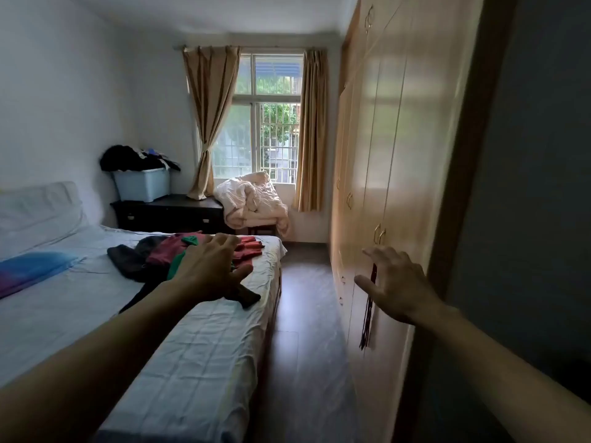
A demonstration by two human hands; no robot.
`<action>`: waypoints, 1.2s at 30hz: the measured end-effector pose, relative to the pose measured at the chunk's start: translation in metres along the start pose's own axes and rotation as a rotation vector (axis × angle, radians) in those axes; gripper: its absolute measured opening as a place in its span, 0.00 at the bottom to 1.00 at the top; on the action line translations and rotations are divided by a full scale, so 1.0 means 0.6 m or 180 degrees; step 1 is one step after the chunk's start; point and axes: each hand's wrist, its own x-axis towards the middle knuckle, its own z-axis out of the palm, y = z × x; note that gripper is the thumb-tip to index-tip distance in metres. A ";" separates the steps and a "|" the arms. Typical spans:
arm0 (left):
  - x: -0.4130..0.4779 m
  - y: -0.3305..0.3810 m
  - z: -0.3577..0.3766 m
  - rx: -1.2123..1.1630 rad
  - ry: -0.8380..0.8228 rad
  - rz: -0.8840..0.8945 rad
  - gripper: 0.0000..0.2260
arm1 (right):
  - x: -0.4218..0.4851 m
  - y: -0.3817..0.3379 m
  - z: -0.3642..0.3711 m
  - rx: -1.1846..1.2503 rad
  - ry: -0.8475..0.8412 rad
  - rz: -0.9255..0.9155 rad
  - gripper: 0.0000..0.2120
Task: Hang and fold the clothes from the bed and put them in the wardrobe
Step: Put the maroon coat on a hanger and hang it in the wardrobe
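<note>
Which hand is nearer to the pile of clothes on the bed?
Left. The left hand, fingers spread, reaches over the pile of clothes and overlaps it in view. The right hand is off to the pile's right, across the floor, by the wardrobe.

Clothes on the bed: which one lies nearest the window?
The orange-red garment, at the far end; the maroon piece, green piece and black piece lie nearer you.

Home bedroom. On my left a bed (198, 353) with pale sheet and pillow (38, 212); a tall wooden wardrobe (383, 155) lines the right wall. Tan curtains (211, 123) frame a barred window (275, 123). A dark dresser (169, 212) carries a blue storage box (142, 185) heaped with clothing (128, 156).
</note>
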 end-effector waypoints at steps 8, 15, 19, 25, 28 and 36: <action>0.198 -0.079 0.123 -0.0245 0.0026 -0.0083 0.32 | 0.202 0.019 0.088 -0.0173 -0.0073 0.0056 0.31; 0.389 -0.156 0.199 -0.0387 0.0008 -0.0121 0.32 | 0.390 0.029 0.165 -0.0203 -0.0115 0.0177 0.31; 0.471 -0.176 0.253 -0.0315 -0.0062 -0.0024 0.31 | 0.478 0.046 0.218 -0.0276 -0.0201 0.0247 0.31; 0.607 -0.193 0.360 -0.0268 -0.0135 0.0006 0.30 | 0.623 0.093 0.317 -0.0123 -0.0229 0.0257 0.32; 0.691 -0.193 0.419 -0.0240 -0.0181 0.0034 0.30 | 0.698 0.130 0.373 -0.0106 -0.0282 0.0250 0.32; 0.963 -0.198 0.556 -0.0074 -0.0300 -0.0067 0.29 | 0.975 0.236 0.510 0.0161 -0.0349 0.0150 0.31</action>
